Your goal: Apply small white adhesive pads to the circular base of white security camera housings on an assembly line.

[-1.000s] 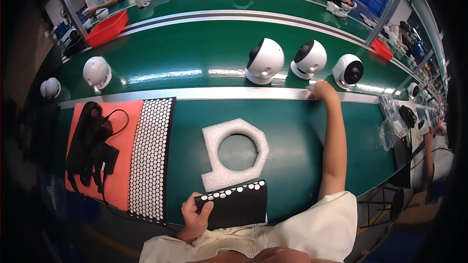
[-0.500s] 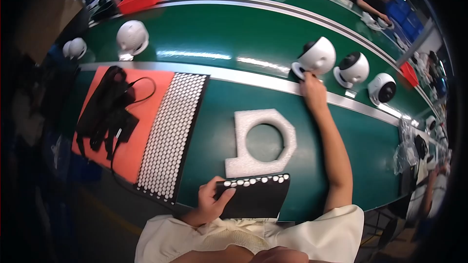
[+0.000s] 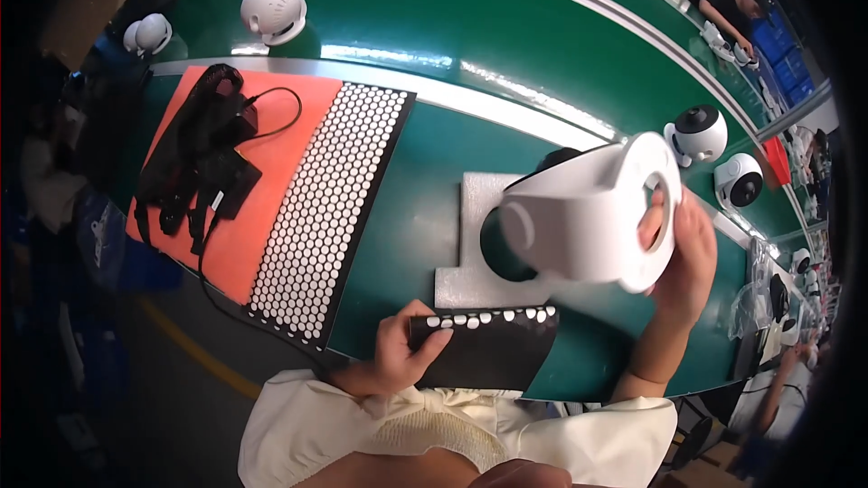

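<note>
White camera (image 3: 579, 226) has left the belt (image 3: 425, 14), overhanging foam (image 3: 472, 287).

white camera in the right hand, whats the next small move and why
Probably lower the white camera toward the round opening in the white foam block: the right hand grips the camera by its ring-shaped base, tilted and overlapping that opening in view.

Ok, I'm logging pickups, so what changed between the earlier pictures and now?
The right hand has lifted a white camera off the belt and brought it toward the person, tipped sideways. The left hand still holds the black sheet; the foam stays on the table.
</note>
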Demonstrator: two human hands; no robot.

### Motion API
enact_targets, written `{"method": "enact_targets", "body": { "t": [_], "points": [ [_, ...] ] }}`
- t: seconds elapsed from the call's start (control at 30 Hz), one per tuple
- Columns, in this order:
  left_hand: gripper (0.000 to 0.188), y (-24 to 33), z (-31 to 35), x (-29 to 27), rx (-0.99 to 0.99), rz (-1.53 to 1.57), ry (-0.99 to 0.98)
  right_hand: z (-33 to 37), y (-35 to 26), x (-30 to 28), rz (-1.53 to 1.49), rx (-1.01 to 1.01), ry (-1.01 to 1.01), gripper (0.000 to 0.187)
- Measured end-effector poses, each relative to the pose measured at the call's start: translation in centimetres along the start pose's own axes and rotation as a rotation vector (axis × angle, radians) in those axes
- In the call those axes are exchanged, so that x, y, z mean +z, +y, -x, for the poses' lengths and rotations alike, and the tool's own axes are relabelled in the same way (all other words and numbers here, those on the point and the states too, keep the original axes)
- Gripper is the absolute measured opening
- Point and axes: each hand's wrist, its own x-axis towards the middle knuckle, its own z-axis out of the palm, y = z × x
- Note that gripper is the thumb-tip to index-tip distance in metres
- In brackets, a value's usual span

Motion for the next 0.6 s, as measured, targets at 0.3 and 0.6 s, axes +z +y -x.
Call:
{"method": "enact_targets", "body": {
  "t": [0.3,0.6],
  "points": [
    [0.017,0.3,-0.2,0.2,0.033,0.078,0.015,1.2,2.1,1.3,0.321,0.361,-0.125,0.027],
    [0.017,-0.8,0.4,0.3,0.119,0.117,0.024,3.4,0.5,3.6,1.117,-0.054,-0.557,0.037]
  ]
}}
